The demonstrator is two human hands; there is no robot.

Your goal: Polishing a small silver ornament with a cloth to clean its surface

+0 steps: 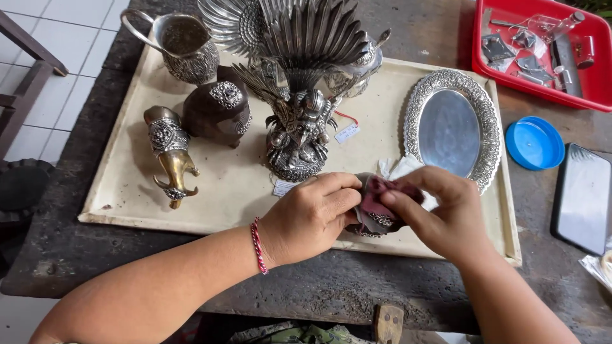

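Observation:
My left hand (312, 216) grips a small dark rounded piece with silver trim (376, 220) near the front edge of a cream board (217, 191). My right hand (440, 213) presses a dark red cloth (382, 190) onto the top of that piece, fingers pinched on the cloth. A red cord bracelet circles my left wrist. White tissue (398, 167) shows just behind my right fingers. Most of the small piece is hidden by my hands and the cloth.
On the board stand a winged silver statue (299, 127), a silver jug (185, 48), a dark silver-trimmed container (217, 108), a brass horn-shaped piece (171, 156) and an oval silver tray (452, 124). A red tray of tools (542, 51), a blue lid (534, 143) and a phone (583, 197) lie to the right.

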